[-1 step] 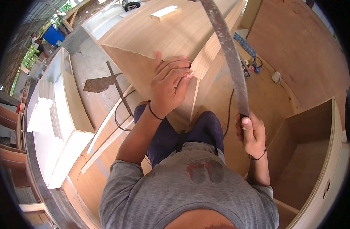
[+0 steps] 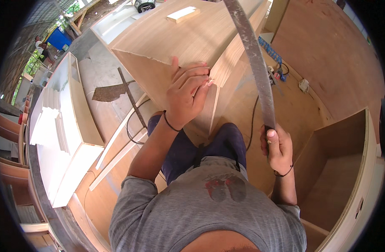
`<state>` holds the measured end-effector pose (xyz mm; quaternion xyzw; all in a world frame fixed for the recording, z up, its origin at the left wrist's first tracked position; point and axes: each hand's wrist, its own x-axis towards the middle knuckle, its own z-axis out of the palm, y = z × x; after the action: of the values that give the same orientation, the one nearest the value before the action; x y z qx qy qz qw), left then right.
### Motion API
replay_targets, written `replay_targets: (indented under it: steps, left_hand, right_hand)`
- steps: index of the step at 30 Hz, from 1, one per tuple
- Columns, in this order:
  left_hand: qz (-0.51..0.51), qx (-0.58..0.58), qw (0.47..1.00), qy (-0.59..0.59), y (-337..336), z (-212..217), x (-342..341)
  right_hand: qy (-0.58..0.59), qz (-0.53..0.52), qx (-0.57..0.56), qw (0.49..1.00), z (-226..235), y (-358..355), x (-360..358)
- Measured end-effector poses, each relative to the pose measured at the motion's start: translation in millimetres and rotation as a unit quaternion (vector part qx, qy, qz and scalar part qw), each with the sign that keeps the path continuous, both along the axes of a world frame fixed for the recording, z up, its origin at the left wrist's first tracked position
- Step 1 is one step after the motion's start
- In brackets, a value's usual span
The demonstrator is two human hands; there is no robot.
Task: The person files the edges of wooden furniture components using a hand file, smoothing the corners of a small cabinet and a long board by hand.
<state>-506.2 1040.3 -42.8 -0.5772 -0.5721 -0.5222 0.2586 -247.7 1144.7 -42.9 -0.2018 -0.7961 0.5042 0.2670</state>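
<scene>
A pale wood-grain cabinet (image 2: 163, 40) lies in front of me, its near corner pointing toward my knees. My left hand (image 2: 185, 94) is on that corner, fingers bent over the top and thumb at the near side, gripping the end of the wooden edge strip (image 2: 227, 59). Small pale splinters show at the fingertips. On the right, my right hand (image 2: 278, 149) is closed around the lower end of a long, flat, worn metal blade (image 2: 255, 63). The blade stands up past the cabinet's right side, apart from the strip, and its far end runs out of the picture.
A small wood block (image 2: 183, 15) lies on the cabinet. White-faced cabinet (image 2: 68, 168) and wooden strips (image 2: 117, 161) are at left, near a handsaw (image 2: 109, 92). An open brown box (image 2: 335, 176) stands right. Cables and a power tool (image 2: 277, 75) lie beyond; a person (image 2: 42, 49) is far left.
The blade's upper part has shifted very slightly to the right. Both hands stay in almost the same place.
</scene>
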Motion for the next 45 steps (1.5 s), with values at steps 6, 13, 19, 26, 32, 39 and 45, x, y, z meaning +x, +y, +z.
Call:
replay_targets:
  steps: [6,13,19,26,32,39,45]
  left_hand:
    - [-0.038,0.04,0.998,-0.033,-6,-10,-3]
    - [0.056,-0.021,0.998,0.023,-12,-9,0]
    - [0.034,0.009,0.997,0.069,-15,-23,-12]
    - [0.05,0.12,0.989,0.076,-8,-1,-42]
    - [-0.027,-0.165,0.985,-0.043,36,79,-70]
    - [-0.033,-0.417,0.906,0.067,74,66,-101]
    - [-0.017,-0.464,0.885,0.043,74,84,-92]
  right_hand:
    - [0.027,-0.014,-0.021,0.999,-7,-3,12]
    - [0.035,-0.002,-0.025,0.999,-11,-7,13]
    - [0.0,0.018,0.021,1.0,-4,-11,4]
    - [0.023,0.05,0.001,0.998,20,8,-13]
    - [0.079,0.048,-0.144,0.985,0,30,-34]
    - [0.085,-0.058,-0.129,0.986,12,95,-55]
    - [0.009,-0.151,-0.209,0.966,30,106,-27]
